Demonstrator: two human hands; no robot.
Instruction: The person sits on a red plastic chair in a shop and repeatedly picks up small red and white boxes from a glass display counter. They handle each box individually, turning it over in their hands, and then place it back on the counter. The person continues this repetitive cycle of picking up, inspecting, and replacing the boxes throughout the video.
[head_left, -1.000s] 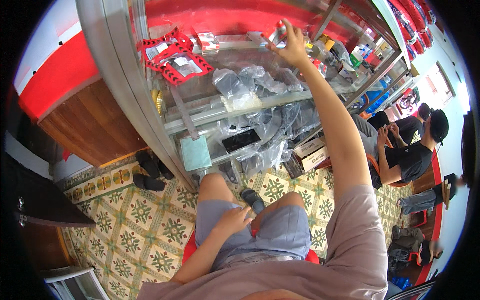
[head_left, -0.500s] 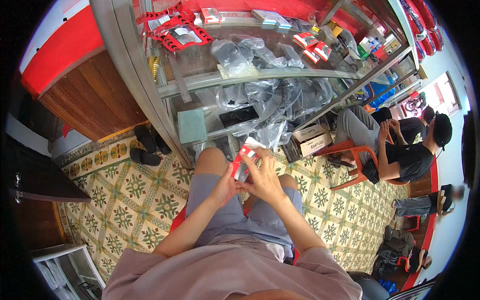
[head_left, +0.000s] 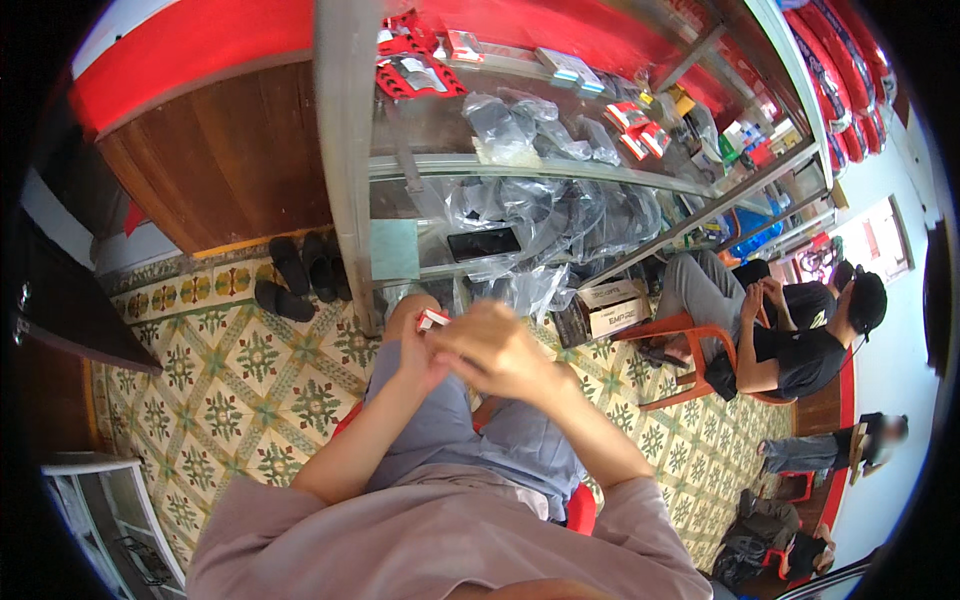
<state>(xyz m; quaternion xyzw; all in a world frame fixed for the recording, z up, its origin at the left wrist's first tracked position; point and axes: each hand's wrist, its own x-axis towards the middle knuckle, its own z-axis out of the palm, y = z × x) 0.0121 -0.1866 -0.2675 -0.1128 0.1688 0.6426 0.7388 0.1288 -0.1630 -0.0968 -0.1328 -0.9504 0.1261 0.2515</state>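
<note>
A small red and white box (head_left: 433,320) is held over my lap in my left hand (head_left: 421,362), its fingers closed round it. One white end of the box shows above the fingers, and the rest is covered by my hands. My right hand (head_left: 497,347) lies across in front of the box and over the left fingers. Motion smears its fingers, so whether it grips anything is unclear. Beneath both hands are my legs in grey shorts (head_left: 455,432).
Ahead stands a glass display case (head_left: 560,168) holding plastic-wrapped parts, small boxes and a dark phone (head_left: 484,244). Brown cartons (head_left: 613,308) sit by its base. People sit on orange chairs (head_left: 690,350) to the right. Dark sandals (head_left: 290,268) lie on the tiled floor at left.
The box has turned and moved left in my left hand, with less of its red face showing. My right hand has swung over it and blurred. The whole view has shifted slightly.
</note>
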